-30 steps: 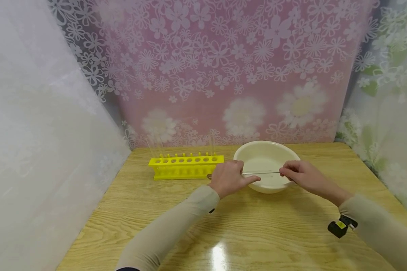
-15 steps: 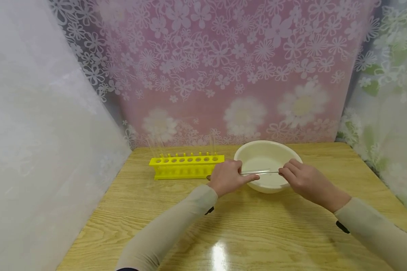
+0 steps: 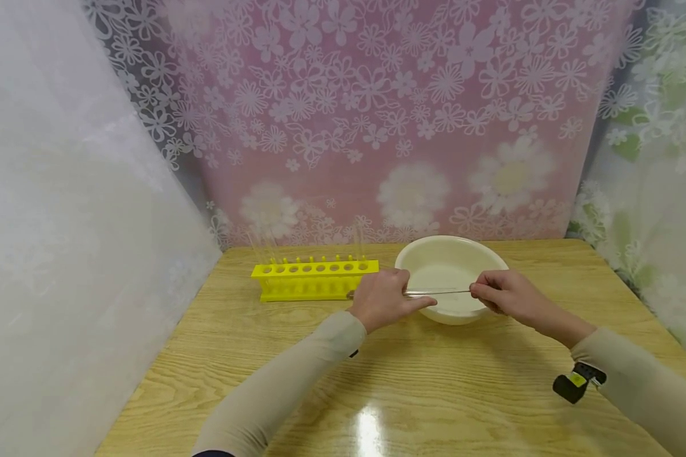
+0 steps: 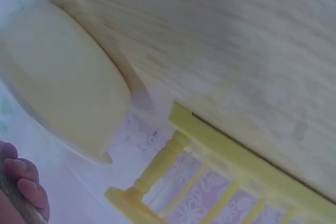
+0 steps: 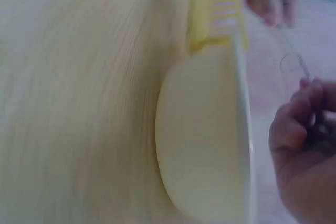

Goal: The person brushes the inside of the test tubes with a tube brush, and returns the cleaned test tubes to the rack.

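Note:
In the head view my left hand [image 3: 382,297] grips a clear glass test tube [image 3: 417,293] lying roughly level over the basin's near left side, thumb stretched along it. A brownish brush end shows at the tube's left end, beyond the hand. My right hand [image 3: 505,297] pinches the thin twisted-wire handle of a test tube brush [image 3: 460,291], which runs into the tube's mouth. In the right wrist view the wire [image 5: 303,67] passes by the tube's round mouth [image 5: 289,62] towards the right fingers [image 5: 294,114]. Curled left fingers [image 4: 29,182] show at the left wrist view's lower left corner.
A cream basin [image 3: 451,251] stands on the wooden table [image 3: 434,387] under the hands. Left of it is a yellow test tube rack [image 3: 314,269] with several clear tubes upright at its ends. Floral curtains [image 3: 377,127] hang behind and at both sides.
The right hand rolled over and then turned back, so its wrist camera is in sight again. The left hand and the test tube have hardly moved.

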Action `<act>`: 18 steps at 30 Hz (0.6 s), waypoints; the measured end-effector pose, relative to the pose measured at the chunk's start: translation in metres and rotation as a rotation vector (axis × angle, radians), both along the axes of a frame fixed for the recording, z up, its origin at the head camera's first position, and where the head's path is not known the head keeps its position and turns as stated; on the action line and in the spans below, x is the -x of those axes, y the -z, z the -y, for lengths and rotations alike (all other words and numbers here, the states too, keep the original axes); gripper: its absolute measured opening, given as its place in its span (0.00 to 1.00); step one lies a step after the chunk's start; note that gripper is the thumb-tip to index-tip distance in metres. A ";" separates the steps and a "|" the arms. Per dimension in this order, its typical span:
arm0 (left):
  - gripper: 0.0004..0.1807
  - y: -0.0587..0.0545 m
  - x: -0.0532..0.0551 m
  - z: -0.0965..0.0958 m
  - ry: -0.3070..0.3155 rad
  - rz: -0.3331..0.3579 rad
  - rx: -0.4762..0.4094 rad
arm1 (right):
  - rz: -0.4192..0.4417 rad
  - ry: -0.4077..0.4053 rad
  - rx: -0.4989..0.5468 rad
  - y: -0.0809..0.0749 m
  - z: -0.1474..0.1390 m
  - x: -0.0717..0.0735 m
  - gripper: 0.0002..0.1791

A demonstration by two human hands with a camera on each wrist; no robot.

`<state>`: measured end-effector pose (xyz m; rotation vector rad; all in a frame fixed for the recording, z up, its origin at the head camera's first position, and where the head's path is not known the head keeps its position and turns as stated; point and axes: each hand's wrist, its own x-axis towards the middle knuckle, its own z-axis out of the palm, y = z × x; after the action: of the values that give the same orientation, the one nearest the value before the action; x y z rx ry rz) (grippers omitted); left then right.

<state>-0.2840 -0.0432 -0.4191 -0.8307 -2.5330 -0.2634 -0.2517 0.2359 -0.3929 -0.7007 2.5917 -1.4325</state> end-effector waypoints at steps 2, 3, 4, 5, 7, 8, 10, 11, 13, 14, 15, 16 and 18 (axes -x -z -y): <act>0.32 0.000 0.000 0.000 0.005 -0.061 0.032 | 0.213 0.017 0.072 -0.003 0.000 0.002 0.17; 0.33 0.000 -0.001 0.000 0.004 -0.090 0.049 | 0.301 0.034 0.094 -0.005 0.001 0.002 0.18; 0.33 0.000 -0.001 0.000 0.003 -0.107 0.063 | 0.363 0.044 0.111 -0.006 0.001 0.002 0.19; 0.33 0.000 -0.001 -0.001 0.001 -0.117 0.072 | 0.384 0.048 0.114 -0.006 0.001 0.002 0.19; 0.33 0.000 -0.002 -0.001 -0.004 -0.095 0.075 | 0.326 0.063 0.072 -0.005 0.002 0.001 0.20; 0.33 0.000 -0.002 0.000 -0.006 -0.071 0.064 | 0.238 0.068 0.031 -0.004 0.002 0.000 0.19; 0.32 0.000 -0.002 -0.001 -0.014 -0.012 0.034 | -0.030 0.061 -0.075 0.000 0.002 -0.003 0.14; 0.32 0.000 -0.002 -0.001 -0.017 0.016 0.018 | -0.201 0.060 -0.134 0.002 0.002 -0.004 0.10; 0.32 -0.001 -0.002 -0.001 -0.025 0.059 -0.009 | -0.559 0.050 -0.252 0.007 0.002 -0.004 0.05; 0.32 -0.001 -0.002 -0.001 -0.028 0.069 -0.017 | -0.728 0.044 -0.304 0.009 0.002 -0.004 0.05; 0.32 -0.001 -0.002 -0.001 -0.030 0.076 -0.024 | -0.872 0.032 -0.344 0.010 0.002 -0.003 0.07; 0.32 -0.001 -0.002 -0.001 -0.032 0.081 -0.027 | -0.991 0.019 -0.376 0.011 0.001 -0.002 0.10; 0.32 -0.001 -0.002 -0.002 -0.027 0.078 -0.032 | -1.147 -0.014 -0.414 0.012 0.000 -0.001 0.20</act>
<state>-0.2823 -0.0416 -0.4186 -0.7878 -2.6033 -0.3334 -0.2510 0.2356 -0.4052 -1.8381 3.4157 -0.4028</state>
